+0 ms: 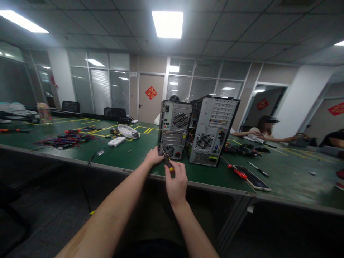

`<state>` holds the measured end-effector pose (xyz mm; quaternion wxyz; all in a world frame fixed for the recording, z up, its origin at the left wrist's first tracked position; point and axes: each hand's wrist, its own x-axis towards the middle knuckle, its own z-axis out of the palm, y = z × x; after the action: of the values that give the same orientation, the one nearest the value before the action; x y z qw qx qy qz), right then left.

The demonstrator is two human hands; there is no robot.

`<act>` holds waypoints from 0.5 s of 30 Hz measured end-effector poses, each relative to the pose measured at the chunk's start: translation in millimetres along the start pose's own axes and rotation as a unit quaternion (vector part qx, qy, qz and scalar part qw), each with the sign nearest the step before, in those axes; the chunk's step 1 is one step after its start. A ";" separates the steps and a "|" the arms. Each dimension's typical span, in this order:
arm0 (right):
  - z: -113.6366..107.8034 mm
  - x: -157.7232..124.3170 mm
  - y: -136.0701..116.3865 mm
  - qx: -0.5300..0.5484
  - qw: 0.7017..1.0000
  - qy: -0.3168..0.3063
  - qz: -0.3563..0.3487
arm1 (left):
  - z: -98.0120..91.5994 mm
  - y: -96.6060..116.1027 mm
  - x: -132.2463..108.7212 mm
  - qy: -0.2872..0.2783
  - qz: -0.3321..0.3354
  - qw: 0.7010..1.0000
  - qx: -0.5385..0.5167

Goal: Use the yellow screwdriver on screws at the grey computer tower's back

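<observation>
A computer case (176, 123) stands upright near the table's front edge, its back panel with ports, vents and a fan grille facing me. My left hand (154, 156) grips its lower left corner, the thumb over the back panel and the other fingers mostly hidden along the side. In my right hand (176, 175) is a screwdriver (168, 162) with a black and yellow handle, held between thumb and fingers. It points up and to the left, at the lower left of the panel; whether the tip sits in a screw cannot be made out.
A second, larger computer case (212, 130) stands close on the right. Beyond it lie a red-handled screwdriver (239, 172), a tablet-like device (254, 179) and black cables (247, 149). Leftward are a wire pile (66, 140), a white fan (129, 131) and a white box (116, 141). A person (264, 130) sits far right.
</observation>
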<state>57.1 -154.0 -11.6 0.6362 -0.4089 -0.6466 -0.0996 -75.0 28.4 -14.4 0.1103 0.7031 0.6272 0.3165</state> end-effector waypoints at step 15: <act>-8.5 -1.9 0.6 0.008 0.999 -0.036 0.003 | -1.7 1.7 -1.8 -0.001 0.005 1.000 -0.002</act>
<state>63.5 -159.9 -12.1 0.6158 -0.4091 -0.6688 -0.0777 -74.6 26.0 -12.7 0.1105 0.7065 0.6229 0.3173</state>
